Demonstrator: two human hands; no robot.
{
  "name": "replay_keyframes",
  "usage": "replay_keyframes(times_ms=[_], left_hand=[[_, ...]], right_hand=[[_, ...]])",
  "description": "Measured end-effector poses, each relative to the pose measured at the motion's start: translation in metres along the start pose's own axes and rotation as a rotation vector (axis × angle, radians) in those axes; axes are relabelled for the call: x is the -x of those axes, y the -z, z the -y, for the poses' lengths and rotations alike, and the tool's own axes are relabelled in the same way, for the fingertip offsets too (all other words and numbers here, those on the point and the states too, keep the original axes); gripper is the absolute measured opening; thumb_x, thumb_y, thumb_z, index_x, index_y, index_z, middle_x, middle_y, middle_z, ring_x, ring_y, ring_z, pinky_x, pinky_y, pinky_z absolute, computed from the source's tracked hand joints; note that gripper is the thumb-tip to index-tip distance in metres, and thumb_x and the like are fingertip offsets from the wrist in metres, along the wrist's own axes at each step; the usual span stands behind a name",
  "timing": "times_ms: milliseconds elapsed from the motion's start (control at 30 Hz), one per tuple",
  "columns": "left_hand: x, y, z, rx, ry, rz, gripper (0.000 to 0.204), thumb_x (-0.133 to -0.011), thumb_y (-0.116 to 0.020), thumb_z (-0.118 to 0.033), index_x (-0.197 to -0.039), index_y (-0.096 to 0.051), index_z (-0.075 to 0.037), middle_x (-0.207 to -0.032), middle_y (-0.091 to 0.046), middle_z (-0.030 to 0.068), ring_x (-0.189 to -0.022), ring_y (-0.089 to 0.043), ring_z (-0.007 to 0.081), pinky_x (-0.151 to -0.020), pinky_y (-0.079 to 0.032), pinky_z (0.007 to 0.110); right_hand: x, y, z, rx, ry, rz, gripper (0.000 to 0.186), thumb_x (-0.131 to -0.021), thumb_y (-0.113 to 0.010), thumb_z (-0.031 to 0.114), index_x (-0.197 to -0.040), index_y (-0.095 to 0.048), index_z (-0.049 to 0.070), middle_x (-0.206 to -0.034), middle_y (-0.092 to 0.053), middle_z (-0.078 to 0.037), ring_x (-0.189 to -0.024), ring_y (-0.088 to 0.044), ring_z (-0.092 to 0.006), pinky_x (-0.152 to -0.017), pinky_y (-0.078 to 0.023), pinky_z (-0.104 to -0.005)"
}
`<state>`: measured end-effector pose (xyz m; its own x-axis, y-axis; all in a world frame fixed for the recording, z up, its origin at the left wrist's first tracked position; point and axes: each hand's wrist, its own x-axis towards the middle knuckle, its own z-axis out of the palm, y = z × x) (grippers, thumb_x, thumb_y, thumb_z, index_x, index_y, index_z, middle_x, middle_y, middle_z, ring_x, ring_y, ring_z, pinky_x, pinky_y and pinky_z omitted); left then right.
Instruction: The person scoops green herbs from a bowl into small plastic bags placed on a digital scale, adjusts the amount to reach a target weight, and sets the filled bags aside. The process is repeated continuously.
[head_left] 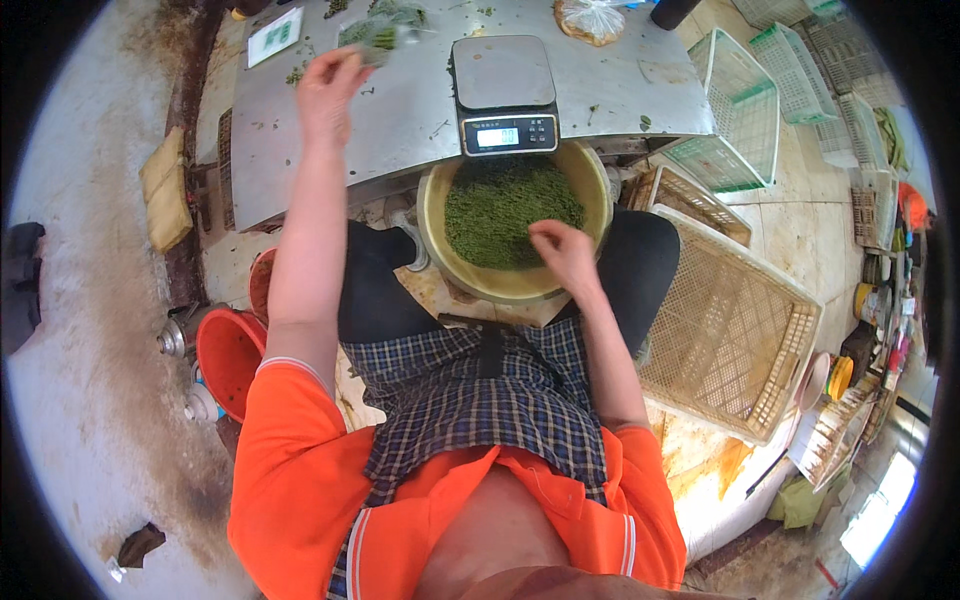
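Note:
My left arm reaches out over the metal table, and my left hand [329, 95] is closed on the edge of a clear plastic bag [384, 36] with green pieces in it. The bag is slightly blurred. Between my knees sits a round yellowish basin [432, 222] holding a heap of small green berries [505, 212], like green peppercorns. My right hand [566, 252] is over the near right part of the heap, fingertips pressed together; whatever they hold is hidden. A digital scale [505, 75] with a bare plate and lit display stands on the table just beyond the basin.
The metal table [400, 120] carries a white card [274, 38], a tied plastic bag [590, 20] and scattered green bits. White-green crates [735, 110] stand to the right, with a beige crate [730, 325] nearer. Red tubs [228, 360] are at my left.

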<state>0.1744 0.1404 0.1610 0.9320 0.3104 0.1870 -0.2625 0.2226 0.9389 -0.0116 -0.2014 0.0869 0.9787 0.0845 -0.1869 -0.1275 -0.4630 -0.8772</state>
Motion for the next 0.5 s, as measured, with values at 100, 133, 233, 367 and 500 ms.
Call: replay_keyframes(times_ms=[100,133,233,367,500], left_hand=[[0.018,-0.068,0.020,-0.181,-0.079,0.093,0.011,-0.082,-0.067,-0.003,-0.093,-0.064,-0.003,-0.098,-0.067,0.0094,-0.096,-0.062,0.0169,-0.084,-0.052,0.030],[0.026,-0.082,0.036,-0.242,-0.184,0.100,0.011,-0.079,-0.069,-0.001,-0.089,-0.065,-0.003,-0.093,-0.069,0.0087,-0.099,-0.062,0.0167,-0.081,-0.053,0.028],[0.068,-0.115,0.065,-0.269,-0.093,0.151,0.012,-0.080,-0.064,0.001,-0.091,-0.061,-0.003,-0.114,-0.063,0.0108,-0.108,-0.058,0.0176,-0.090,-0.048,0.030],[0.107,-0.121,0.069,-0.331,-0.072,0.189,0.026,-0.079,-0.057,0.007,-0.102,-0.059,-0.006,-0.133,-0.050,0.0109,-0.120,-0.050,0.0195,-0.094,-0.047,0.033],[0.132,-0.093,0.063,-0.425,-0.092,0.159,0.039,-0.075,-0.051,0.013,-0.107,-0.059,-0.009,-0.136,-0.046,0.0105,-0.121,-0.050,0.0216,-0.092,-0.049,0.031]], right_hand=[[-0.014,-0.045,-0.045,0.170,-0.054,0.184,0.024,-0.083,-0.061,0.015,-0.103,-0.068,0.003,-0.089,-0.069,-0.016,-0.082,-0.068,-0.0266,-0.072,-0.053,-0.0360],[-0.013,-0.055,-0.049,0.273,-0.099,0.234,0.024,-0.083,-0.062,0.016,-0.102,-0.068,0.003,-0.091,-0.069,-0.017,-0.083,-0.067,-0.0288,-0.073,-0.053,-0.0375],[-0.008,-0.075,-0.063,0.586,-0.241,0.360,0.027,-0.082,-0.062,0.021,-0.101,-0.067,0.002,-0.097,-0.068,-0.019,-0.089,-0.065,-0.0343,-0.078,-0.052,-0.0411],[-0.013,-0.115,-0.132,0.736,-0.321,0.435,0.031,-0.084,-0.059,0.027,-0.103,-0.065,0.003,-0.103,-0.065,-0.021,-0.097,-0.062,-0.0367,-0.084,-0.051,-0.0439],[-0.013,-0.143,-0.116,0.506,-0.266,0.385,0.030,-0.083,-0.060,0.029,-0.102,-0.066,0.006,-0.099,-0.066,-0.021,-0.097,-0.062,-0.0358,-0.083,-0.051,-0.0463]])
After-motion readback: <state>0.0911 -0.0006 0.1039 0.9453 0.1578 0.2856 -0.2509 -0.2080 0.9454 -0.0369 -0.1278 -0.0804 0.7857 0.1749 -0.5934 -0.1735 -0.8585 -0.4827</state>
